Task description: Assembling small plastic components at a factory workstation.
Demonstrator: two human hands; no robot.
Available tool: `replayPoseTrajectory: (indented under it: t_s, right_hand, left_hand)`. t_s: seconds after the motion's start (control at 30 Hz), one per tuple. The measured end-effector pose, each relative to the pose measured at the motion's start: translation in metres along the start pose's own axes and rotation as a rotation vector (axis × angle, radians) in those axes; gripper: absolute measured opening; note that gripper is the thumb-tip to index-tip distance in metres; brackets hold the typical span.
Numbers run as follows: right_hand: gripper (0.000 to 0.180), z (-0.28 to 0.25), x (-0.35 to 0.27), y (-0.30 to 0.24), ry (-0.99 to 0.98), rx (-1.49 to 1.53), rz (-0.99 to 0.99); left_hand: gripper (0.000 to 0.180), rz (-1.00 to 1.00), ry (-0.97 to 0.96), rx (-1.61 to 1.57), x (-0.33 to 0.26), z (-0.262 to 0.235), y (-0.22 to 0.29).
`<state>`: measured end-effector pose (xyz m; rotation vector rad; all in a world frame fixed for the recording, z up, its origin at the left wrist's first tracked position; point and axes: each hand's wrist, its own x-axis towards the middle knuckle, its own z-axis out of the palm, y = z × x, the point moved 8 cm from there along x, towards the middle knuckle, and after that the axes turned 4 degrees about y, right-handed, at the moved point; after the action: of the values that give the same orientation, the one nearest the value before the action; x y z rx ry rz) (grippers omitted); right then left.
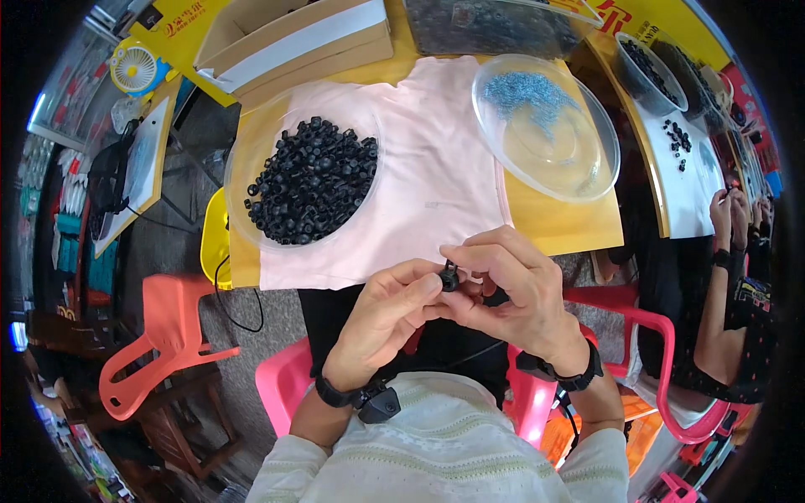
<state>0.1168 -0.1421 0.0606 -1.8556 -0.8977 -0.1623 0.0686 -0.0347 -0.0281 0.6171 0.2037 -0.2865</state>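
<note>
Both hands around black ring

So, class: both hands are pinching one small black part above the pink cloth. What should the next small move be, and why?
Probably press the thin metal piece fully into the small black part. The left hand pinches the part while the right hand fingers meet it from above, and something thin stands out of its top. The bowl of black parts and dish of small metal pieces hint at pairing.

Small black part mostly hidden between fingertips of left hand and right hand; shape unclear. Silvery bits in clear bowl too small to tell. Cardboard box cut off at top edge.
</note>
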Motion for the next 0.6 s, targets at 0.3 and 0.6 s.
replayPoseTrajectory:
  t_s: [0.3, 0.6]
  right_hand:
    - [0.043, 0.004, -0.017, 0.004, 0.043, -0.042, -0.087]
    - [0.039, -0.007, -0.012, 0.021, 0.05, -0.066, 0.009]
  left_hand:
    - [0.02, -0.021, -0.03, 0.04, -0.001, -0.001, -0.007]
    - [0.021, 0.017, 0.045, 0.097, 0.017, -0.001, -0.005]
